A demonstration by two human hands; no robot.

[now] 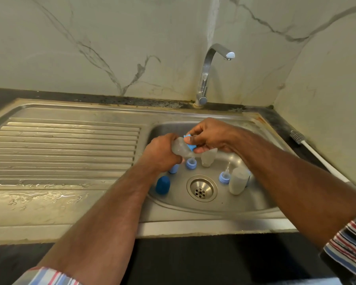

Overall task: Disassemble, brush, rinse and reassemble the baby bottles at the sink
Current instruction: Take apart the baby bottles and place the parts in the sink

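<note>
Stainless steel sink (245, 204) here, and we're holding one clear baby bottle (180, 148) up over the basin. Our left hand (162, 153) is wrapping its fingers round the bottle body, and our right hand (208, 136) is pinching the blue collar ring (190, 144) at the bottle's neck. Sitting in the basin around the drain (201, 188): a dark blue cap (162, 185) on the left, a light blue ring (191, 163) just under our hands, another ring with a teat (224, 176), and two more clear bottles (237, 181), one of them half hidden behind our right hand. A bottle brush (302, 141) is lying on the counter to the right. The tap (208, 73) is standing behind the basin, no water showing.
</note>
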